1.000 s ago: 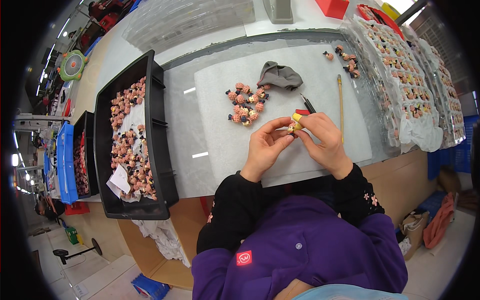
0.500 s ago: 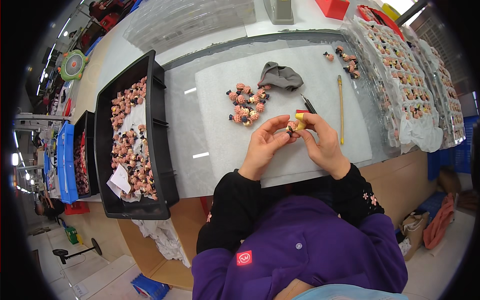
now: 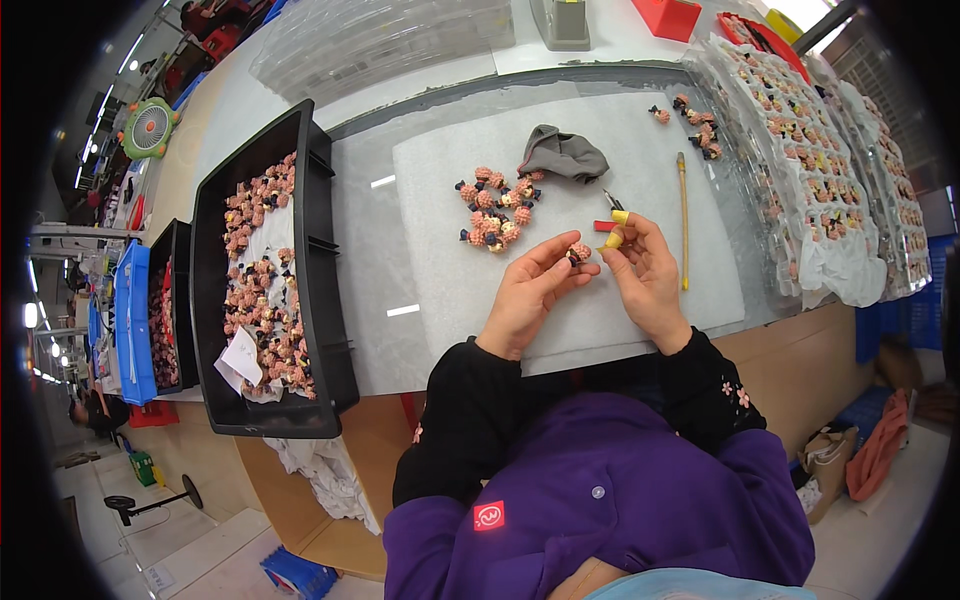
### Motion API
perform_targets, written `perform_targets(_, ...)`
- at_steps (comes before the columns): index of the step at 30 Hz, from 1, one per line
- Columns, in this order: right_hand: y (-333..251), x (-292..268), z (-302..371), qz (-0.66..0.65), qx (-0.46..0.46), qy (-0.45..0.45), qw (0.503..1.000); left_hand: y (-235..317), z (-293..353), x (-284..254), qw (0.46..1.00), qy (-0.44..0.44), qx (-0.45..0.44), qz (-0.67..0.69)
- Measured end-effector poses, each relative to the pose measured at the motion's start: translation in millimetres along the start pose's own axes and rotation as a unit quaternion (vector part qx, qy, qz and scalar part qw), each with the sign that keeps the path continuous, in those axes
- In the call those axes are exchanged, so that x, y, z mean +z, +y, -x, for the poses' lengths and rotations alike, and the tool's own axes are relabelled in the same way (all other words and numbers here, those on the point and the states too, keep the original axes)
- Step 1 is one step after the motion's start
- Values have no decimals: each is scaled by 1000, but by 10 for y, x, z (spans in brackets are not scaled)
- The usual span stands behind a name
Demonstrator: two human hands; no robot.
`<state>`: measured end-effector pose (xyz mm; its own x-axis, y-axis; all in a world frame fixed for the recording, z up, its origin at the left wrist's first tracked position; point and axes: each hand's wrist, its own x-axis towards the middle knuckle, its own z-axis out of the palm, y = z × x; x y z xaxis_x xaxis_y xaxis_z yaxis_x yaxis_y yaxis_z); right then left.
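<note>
Between the fingertips of my left hand point(image 3: 528, 290) is a small pink-haired figurine point(image 3: 577, 254) with a dark part at its base. Close on its right is my right hand point(image 3: 648, 285), with yellow coverings at its fingertips. Its thumb and a finger are pinched together; whether something tiny sits between them is hidden. Behind the hands, a small red piece point(image 3: 603, 226) and a dark pen-like tool point(image 3: 613, 202) lie on the white sheet point(image 3: 440, 300). More pink-haired figurines point(image 3: 494, 215) are grouped left of them, by a crumpled grey cloth point(image 3: 563, 155).
At the left stands a black crate point(image 3: 325, 260) of similar figurines. A thin yellowish stick point(image 3: 683, 225) lies at the right, with a few figurines point(image 3: 700, 130) beyond it. Filled clear trays point(image 3: 790, 130) line the right edge. Stacked clear trays point(image 3: 380, 45) are at the back.
My right hand has drawn slightly away from the figurine, and its yellow-tipped fingers have spread apart. The figurine, still in my left hand, has turned and shifted a little left.
</note>
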<state>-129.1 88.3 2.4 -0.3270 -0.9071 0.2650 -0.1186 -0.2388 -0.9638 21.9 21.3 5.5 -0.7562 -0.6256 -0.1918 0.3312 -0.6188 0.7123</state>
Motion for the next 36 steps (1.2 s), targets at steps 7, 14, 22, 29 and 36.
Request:
perform_targets(7,50,6,3,4,-10,18,1000,-6,-7,-7,1000,8,-9,-7)
perform_targets(14,69,6,20,12,-14,15,1000,-18,-11,-18,1000,17,-9,-6)
perform_targets(22,80,5,26,19,-17,14,1000,-32,-14,-19,1000,16,9,-11)
perform_targets(29,81,2,30,21,-13,20,1000,-40,-10,-19,999,24,16,-26)
perform_targets(36,58,26,29,18,-1,41,999,-44,-3,-28,999,23,23,-20)
